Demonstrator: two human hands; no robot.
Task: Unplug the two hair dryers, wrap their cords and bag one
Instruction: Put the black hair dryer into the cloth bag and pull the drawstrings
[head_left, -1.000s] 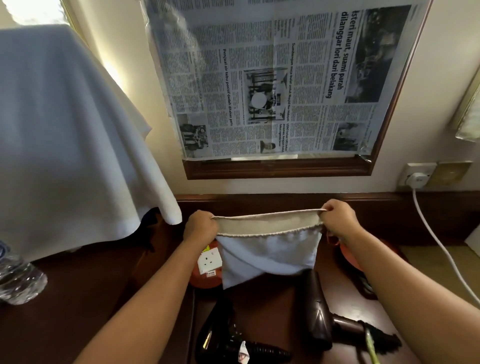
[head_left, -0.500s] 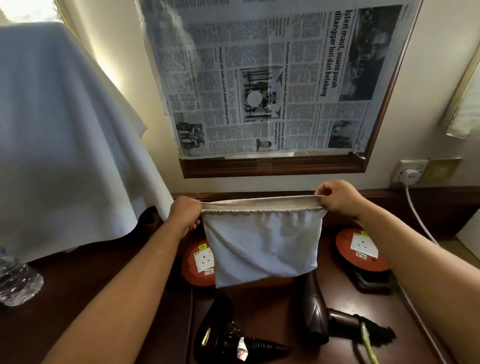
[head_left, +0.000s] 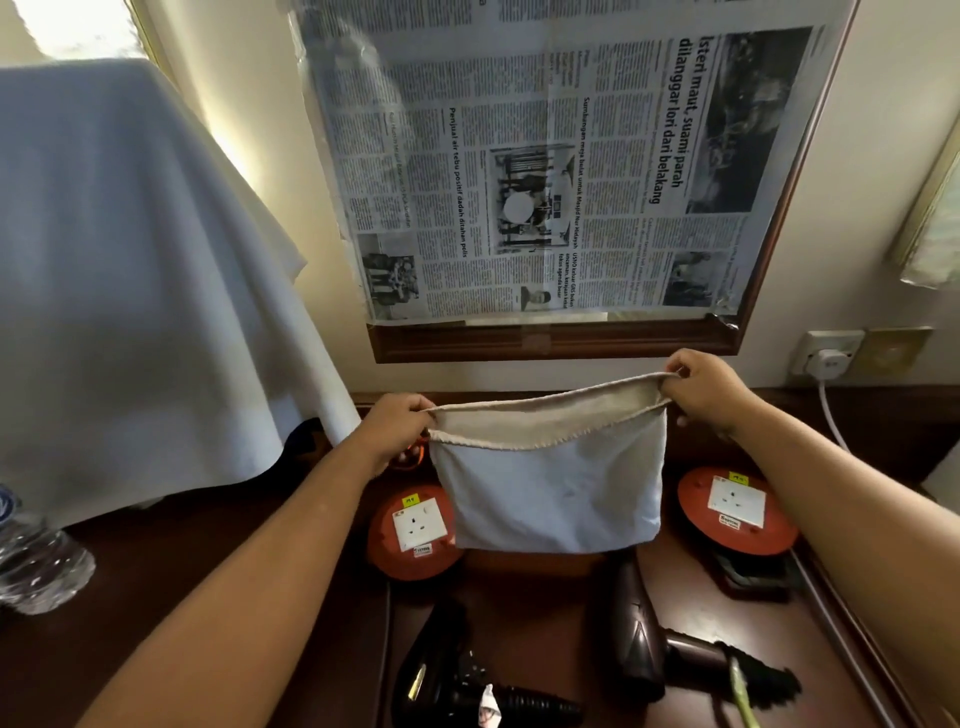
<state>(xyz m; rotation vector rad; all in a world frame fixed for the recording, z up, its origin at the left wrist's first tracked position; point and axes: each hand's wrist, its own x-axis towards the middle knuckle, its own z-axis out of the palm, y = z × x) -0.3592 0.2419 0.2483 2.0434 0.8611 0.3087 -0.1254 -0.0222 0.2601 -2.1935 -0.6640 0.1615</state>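
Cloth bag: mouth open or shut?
Open. Left hand and right hand hold the cloth bag rim apart, showing its inner lining.

Pale cloth, dark wood, orange reels

Between the hands hangs a light grey-blue bag (head_left: 550, 493) with a beige rim; below it lie a black hair dryer (head_left: 457, 686) and a dark brown hair dryer (head_left: 641, 644), flanked by orange reels (head_left: 737, 509) bearing white sockets.

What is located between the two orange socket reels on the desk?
In the head view, the lower part of the cloth bag hangs between the left reel and the right reel, held up by both hands.
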